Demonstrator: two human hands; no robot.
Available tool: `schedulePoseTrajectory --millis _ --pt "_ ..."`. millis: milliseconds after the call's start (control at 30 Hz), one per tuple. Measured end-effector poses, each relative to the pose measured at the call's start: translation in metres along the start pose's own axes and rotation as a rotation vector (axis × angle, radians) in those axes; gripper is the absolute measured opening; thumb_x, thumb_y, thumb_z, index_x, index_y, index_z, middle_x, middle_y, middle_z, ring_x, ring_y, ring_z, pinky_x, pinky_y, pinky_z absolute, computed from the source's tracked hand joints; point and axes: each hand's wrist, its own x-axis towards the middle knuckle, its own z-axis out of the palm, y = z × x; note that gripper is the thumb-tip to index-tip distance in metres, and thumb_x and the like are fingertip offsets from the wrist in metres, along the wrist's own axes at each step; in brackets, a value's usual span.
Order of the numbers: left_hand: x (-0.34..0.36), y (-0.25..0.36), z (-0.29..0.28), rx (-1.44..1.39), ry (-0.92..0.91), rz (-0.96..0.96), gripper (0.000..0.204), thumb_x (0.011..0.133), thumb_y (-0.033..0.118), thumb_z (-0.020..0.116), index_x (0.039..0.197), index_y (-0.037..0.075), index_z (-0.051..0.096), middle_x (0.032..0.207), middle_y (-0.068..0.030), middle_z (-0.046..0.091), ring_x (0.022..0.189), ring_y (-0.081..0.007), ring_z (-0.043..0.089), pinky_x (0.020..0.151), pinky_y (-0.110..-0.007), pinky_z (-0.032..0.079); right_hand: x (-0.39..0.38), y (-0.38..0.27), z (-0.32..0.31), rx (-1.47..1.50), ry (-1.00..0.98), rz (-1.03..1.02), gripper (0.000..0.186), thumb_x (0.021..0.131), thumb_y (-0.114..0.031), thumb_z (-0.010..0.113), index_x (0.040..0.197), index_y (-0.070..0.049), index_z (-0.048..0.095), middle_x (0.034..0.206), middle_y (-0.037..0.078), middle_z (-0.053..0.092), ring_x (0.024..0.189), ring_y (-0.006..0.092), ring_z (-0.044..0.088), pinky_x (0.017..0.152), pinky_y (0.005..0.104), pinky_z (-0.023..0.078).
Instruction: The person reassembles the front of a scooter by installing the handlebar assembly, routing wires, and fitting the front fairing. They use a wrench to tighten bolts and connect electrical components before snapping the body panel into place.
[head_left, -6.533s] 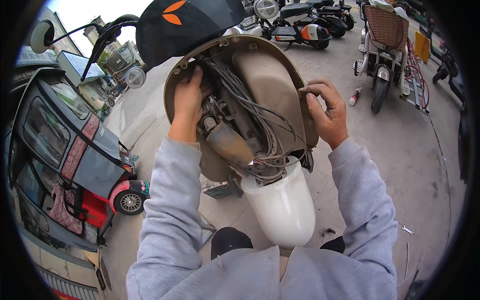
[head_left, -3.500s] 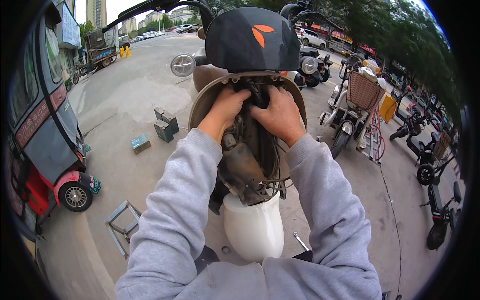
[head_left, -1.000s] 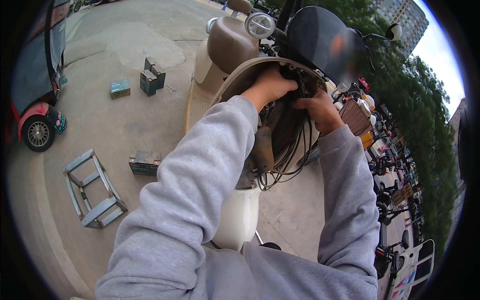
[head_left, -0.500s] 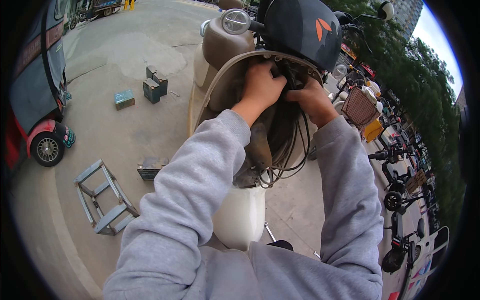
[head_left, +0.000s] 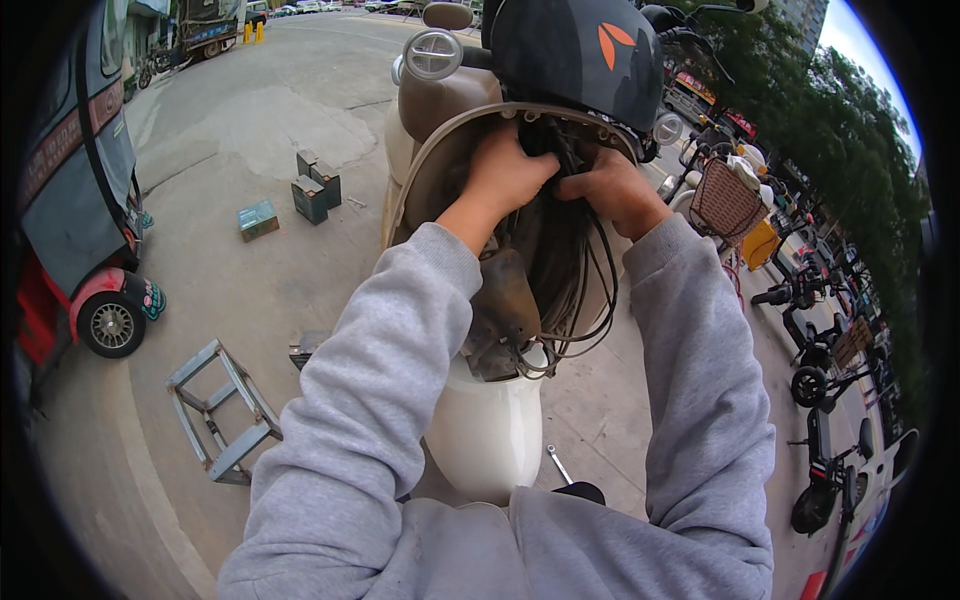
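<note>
Both my hands reach into the open front of a cream scooter [head_left: 487, 430], whose front panel is off. My left hand [head_left: 503, 172] is inside the upper left of the opening, fingers curled out of sight and thumb pointing right. What it grips is hidden. My right hand [head_left: 612, 190] is at the upper right, thumb pointing left against a bundle of black cables [head_left: 566, 150], its fingers closed behind them. More cables [head_left: 600, 290] hang in loops below the hands. A dirty brown part [head_left: 505, 295] shows lower in the cavity.
A black headlamp cover [head_left: 570, 60] rises above the opening. At left stand a metal frame [head_left: 222, 410], several box-shaped batteries [head_left: 310, 198] and a three-wheeler [head_left: 100, 240]. A wrench [head_left: 557, 462] lies near the scooter's front fender. Parked scooters [head_left: 815, 370] line the right.
The view has shifted slightly, moving the scooter's top left and the ground items right and down. Both hands stay inside the opening, with little movement against it. More of the wrench shows.
</note>
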Motion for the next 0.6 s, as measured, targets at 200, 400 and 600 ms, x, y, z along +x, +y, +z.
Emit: schedulePoseTrajectory --millis 200,400,600 --pt "-0.001 -0.004 0.007 0.109 0.036 -0.088 0.051 0.072 0.021 0.067 0.116 -0.001 0.057 0.108 -0.0247 0.064 0.105 -0.0404 0.06 0.09 -0.042 0.048 -0.007 -0.002 0.005 0.149 0.059 -0.02 0.05 0.065 0.001 0.071 0.114 0.0 0.062 0.098 0.007 0.066 0.086 0.0179 0.063 0.076 0.03 0.051" --pt "0.002 -0.012 0.004 -0.144 0.044 -0.029 0.041 0.076 0.017 0.065 0.111 -0.003 0.061 0.102 -0.0222 0.067 0.097 -0.0374 0.064 0.084 -0.04 0.05 -0.009 -0.002 -0.002 0.019 0.074 0.067 0.04 0.068 -0.005 0.076 0.106 0.001 0.064 0.091 0.005 0.066 0.078 0.0158 0.062 0.065 0.0301 0.05" --pt "0.005 -0.018 -0.001 -0.295 0.096 -0.193 0.038 0.084 0.022 0.061 0.114 -0.003 0.062 0.102 -0.0186 0.068 0.095 -0.0263 0.065 0.086 -0.037 0.048 -0.004 0.005 -0.001 -0.034 0.097 0.011 0.035 0.075 -0.021 0.076 0.101 0.001 0.066 0.085 0.005 0.065 0.071 0.0142 0.06 0.057 0.0293 0.046"
